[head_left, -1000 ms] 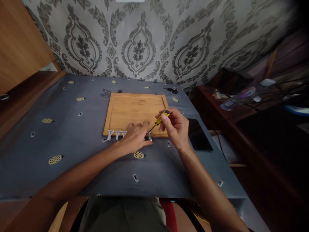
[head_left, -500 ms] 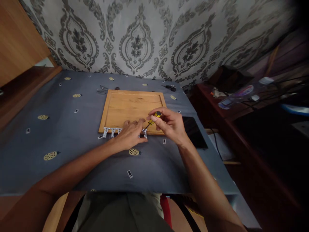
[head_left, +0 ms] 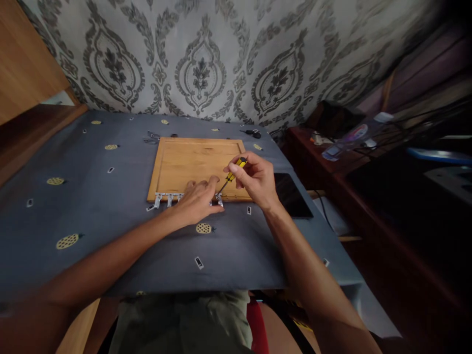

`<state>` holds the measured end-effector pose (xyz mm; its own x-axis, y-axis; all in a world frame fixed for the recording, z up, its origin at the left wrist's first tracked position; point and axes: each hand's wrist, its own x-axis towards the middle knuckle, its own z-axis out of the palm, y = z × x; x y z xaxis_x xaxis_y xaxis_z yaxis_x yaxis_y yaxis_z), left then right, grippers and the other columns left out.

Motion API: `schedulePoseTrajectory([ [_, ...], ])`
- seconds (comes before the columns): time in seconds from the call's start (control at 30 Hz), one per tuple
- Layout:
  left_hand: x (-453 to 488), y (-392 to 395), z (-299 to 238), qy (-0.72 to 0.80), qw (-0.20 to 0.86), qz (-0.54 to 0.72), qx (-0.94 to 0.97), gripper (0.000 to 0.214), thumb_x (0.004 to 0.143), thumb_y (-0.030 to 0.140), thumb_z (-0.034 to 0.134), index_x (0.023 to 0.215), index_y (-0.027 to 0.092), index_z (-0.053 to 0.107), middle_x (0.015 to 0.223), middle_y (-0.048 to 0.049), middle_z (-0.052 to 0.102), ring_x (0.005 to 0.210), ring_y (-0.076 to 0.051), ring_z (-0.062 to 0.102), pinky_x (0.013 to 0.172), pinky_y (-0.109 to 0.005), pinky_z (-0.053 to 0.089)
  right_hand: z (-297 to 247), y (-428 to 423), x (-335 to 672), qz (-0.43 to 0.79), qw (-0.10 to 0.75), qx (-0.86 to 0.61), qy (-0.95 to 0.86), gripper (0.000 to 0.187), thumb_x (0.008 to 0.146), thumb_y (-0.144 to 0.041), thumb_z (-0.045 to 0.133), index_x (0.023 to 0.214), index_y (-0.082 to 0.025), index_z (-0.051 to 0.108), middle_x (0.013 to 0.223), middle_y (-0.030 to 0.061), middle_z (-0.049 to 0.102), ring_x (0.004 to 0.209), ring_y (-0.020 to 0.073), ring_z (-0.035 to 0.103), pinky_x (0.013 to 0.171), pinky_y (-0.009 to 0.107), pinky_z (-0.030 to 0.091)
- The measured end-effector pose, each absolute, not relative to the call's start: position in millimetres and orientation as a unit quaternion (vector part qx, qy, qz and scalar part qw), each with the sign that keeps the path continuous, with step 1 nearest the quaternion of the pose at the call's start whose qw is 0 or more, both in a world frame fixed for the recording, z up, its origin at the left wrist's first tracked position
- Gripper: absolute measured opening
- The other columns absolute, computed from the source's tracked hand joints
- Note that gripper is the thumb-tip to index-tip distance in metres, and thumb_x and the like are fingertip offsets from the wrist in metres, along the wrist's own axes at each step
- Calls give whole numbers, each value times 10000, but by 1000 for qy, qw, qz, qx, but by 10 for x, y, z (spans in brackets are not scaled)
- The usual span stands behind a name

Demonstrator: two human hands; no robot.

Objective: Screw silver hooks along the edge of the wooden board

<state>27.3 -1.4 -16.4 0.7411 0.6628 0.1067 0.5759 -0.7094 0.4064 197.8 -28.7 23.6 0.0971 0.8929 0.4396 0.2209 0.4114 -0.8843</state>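
Raised slightly, the right hand (head_left: 257, 181) pinches the likely light, stiff screwdriver (head_left: 230, 177) by its handle (head_left: 241, 162), sensibly; left hand (head_left: 197, 200) grip unclear.

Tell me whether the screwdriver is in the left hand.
No, the right hand holds the screwdriver, while the left hand lies over the near edge of the wooden board.

My right grip (head_left: 256, 179) has open counter (head_left: 243, 255) toward me; my left grip (head_left: 199, 200) bars the way leftward, the dark flat device (head_left: 294, 196) the right.
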Motion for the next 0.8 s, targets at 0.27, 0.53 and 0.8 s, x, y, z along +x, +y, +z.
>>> schedulePoseTrajectory([
  [0.27, 270, -20, -171, 338, 162, 129, 918, 594, 875, 372, 691, 1324, 133, 384, 1112, -162, 699, 1103, -337, 648, 949, -487, 431, 178, -367, 1852, 217, 587, -492, -605, 351, 809, -536, 747, 789, -207, 628, 683, -22, 611, 511, 73, 451, 435, 230, 358],
  [0.53, 267, -10, -162, 332, 164, 126, 920, 622, 857, 373, 721, 1324, 122, 395, 1112, -158, 697, 1041, -321, 665, 919, -449, 450, 285, -279, 2024, 275, 492, -445, -697, 361, 872, -557, 667, 894, -201, 616, 742, 7, 693, 583, 103, 534, 522, 251, 412],
  [0.8, 277, -10, -167, 341, 166, 122, 917, 598, 867, 362, 719, 1317, 125, 404, 1079, -140, 702, 1044, -317, 670, 922, -444, 461, 333, -298, 1939, 140, 467, -518, -703, 345, 950, -528, 548, 875, -200, 622, 808, 30, 666, 742, 152, 580, 692, 310, 421],
])
